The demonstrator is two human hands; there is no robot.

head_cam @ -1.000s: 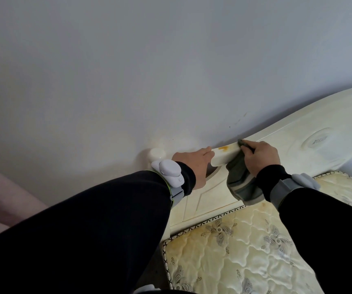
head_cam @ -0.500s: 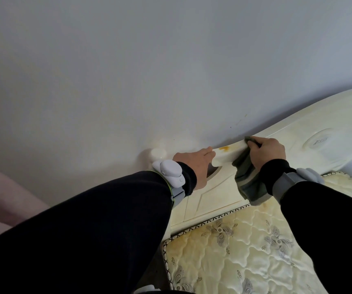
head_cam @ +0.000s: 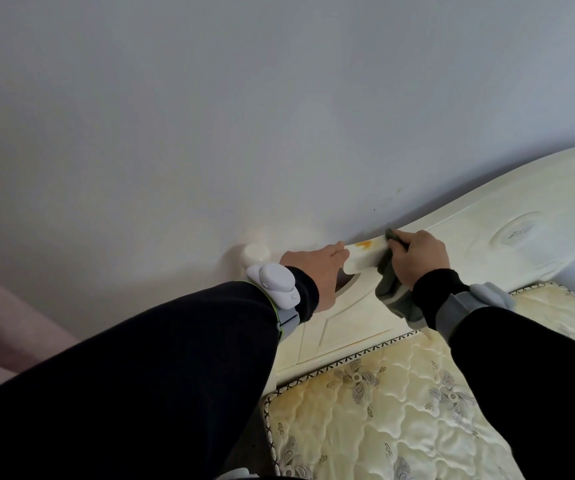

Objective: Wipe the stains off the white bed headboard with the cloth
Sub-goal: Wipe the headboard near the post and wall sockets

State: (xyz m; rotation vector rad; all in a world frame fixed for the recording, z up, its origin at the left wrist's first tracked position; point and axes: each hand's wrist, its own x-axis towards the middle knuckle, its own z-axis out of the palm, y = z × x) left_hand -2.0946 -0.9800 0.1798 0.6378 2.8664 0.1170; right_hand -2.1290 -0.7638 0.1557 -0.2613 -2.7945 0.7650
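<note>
The white headboard (head_cam: 508, 216) curves along the wall, with an orange stain (head_cam: 364, 243) on its top edge near the left end. My right hand (head_cam: 417, 256) grips a grey-green cloth (head_cam: 391, 292) and presses it on the top edge just right of the stain; the cloth hangs down over the headboard's front. My left hand (head_cam: 317, 268) holds the headboard's left end, fingers curled over the rim beside the stain.
A round white bedpost knob (head_cam: 255, 252) stands left of my left hand. The quilted cream mattress (head_cam: 400, 410) fills the lower right. A plain pale wall (head_cam: 279, 116) rises behind. A pinkish surface (head_cam: 2, 323) lies at the far left.
My right hand slid the cloth right along the top edge, then back left toward the orange stain. The left hand stayed in place.
</note>
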